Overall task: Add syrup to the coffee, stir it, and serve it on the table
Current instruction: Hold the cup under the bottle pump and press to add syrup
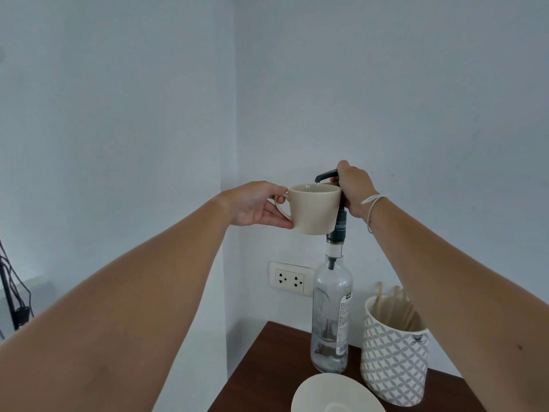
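A cream coffee cup (315, 209) is held up in the air by its handle in my left hand (255, 206), its rim just under the dark green pump spout (325, 176). My right hand (355, 188) is closed over the pump head. The pump sits on a tall clear glass syrup bottle (331, 316) that stands on the dark wooden table (267, 367). A drop of pale liquid hangs at the spout tip above the cup. The inside of the cup is hidden from me.
A cream saucer (320, 394) lies at the table's front edge. A patterned white-and-grey holder (393, 355) with wooden stir sticks (395, 304) stands right of the bottle. A wall socket (289, 279) is behind. Black cables (15, 292) hang at far left.
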`<action>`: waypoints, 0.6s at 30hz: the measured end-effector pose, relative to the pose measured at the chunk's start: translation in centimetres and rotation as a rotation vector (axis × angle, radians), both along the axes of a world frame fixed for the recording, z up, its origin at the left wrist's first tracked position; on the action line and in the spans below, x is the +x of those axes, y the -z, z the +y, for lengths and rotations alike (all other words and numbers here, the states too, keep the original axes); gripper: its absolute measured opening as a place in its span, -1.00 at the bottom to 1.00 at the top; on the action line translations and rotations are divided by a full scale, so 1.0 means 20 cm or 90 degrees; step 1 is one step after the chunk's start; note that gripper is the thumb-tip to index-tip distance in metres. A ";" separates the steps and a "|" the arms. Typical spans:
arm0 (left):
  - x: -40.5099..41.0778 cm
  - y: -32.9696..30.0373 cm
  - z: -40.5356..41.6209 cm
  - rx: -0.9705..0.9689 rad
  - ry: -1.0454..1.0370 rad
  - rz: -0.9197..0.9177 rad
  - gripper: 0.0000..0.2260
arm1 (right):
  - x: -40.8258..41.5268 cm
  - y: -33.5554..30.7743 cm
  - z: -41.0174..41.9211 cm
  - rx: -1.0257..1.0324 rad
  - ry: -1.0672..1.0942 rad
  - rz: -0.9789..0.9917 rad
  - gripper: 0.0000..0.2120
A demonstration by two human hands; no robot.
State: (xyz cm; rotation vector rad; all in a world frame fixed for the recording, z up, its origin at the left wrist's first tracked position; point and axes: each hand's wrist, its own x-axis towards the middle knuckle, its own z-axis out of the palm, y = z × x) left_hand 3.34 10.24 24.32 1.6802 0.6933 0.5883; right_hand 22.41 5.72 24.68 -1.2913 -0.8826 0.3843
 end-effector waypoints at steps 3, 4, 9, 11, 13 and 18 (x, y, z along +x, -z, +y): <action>0.00 0.01 0.00 -0.005 -0.002 -0.002 -0.72 | 0.00 0.00 0.00 0.001 -0.004 0.005 -0.73; 0.00 0.01 0.00 -0.006 -0.001 -0.003 -0.72 | 0.00 0.00 0.00 0.001 -0.004 0.004 -0.73; 0.00 0.01 0.00 -0.009 -0.001 -0.009 -0.72 | 0.00 0.00 -0.01 0.000 -0.004 0.003 -0.73; 0.00 0.02 0.00 -0.010 0.000 -0.010 -0.71 | 0.00 0.01 -0.01 -0.001 -0.004 0.004 -0.73; 0.00 0.02 0.00 -0.010 -0.001 -0.013 -0.71 | -0.01 0.00 0.00 -0.004 -0.001 0.003 -0.73; 0.00 0.01 0.00 0.002 -0.001 -0.010 -0.71 | 0.00 0.00 -0.01 -0.003 0.007 -0.005 -0.73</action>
